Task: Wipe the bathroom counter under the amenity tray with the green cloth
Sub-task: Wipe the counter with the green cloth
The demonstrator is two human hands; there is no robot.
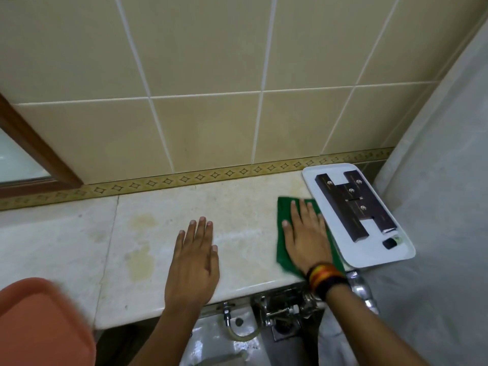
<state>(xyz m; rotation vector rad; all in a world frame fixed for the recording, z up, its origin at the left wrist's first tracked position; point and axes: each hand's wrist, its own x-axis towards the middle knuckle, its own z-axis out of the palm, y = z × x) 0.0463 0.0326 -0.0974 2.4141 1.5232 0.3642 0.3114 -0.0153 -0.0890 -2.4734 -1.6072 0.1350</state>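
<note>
A green cloth (283, 228) lies flat on the cream marble counter (237, 207), touching the left edge of the white amenity tray (343, 249). My right hand (306, 239) presses flat on the cloth, fingers spread and pointing toward the wall. The tray sits at the counter's right end and carries dark brown boxes (353, 204) and a small black item (390, 243). My left hand (195, 260) rests flat on the bare counter in the middle, holding nothing, fingers slightly apart.
Yellowish stains (141, 247) mark the counter left of my left hand. An orange object (39, 323) fills the lower left corner. Chrome valves and a hose (280, 310) sit below the counter's front edge. Tiled wall (211, 101) behind, grey wall (443, 207) at right.
</note>
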